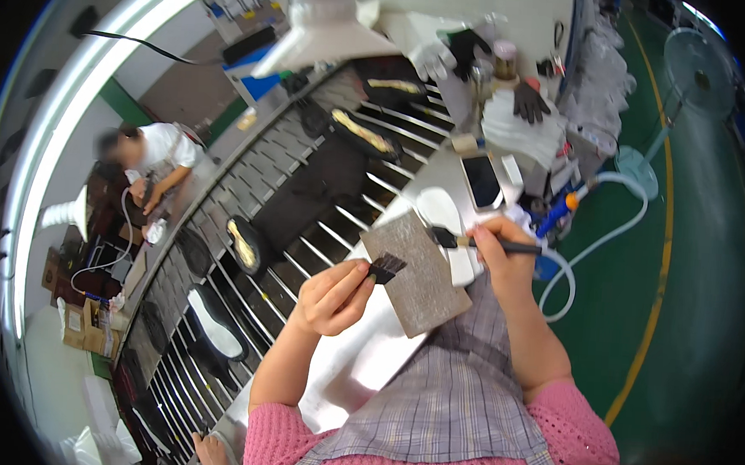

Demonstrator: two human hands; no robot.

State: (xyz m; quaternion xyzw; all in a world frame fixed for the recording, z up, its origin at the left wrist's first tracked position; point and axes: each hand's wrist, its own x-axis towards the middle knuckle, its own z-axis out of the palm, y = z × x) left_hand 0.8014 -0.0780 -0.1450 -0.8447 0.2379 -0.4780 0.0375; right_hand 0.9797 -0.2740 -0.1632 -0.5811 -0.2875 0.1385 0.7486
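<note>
Grey board between hands — left hand fingers grip a black comb, right hand a brush.

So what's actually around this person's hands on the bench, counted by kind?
Brushes: 2, one in the left hand, a small dark brush, and one in the right hand, a black-handled brush
Grey boards: 1, the rough board
Phones: 1, the phone
White insoles: 1, the insole
Total: 5
</note>
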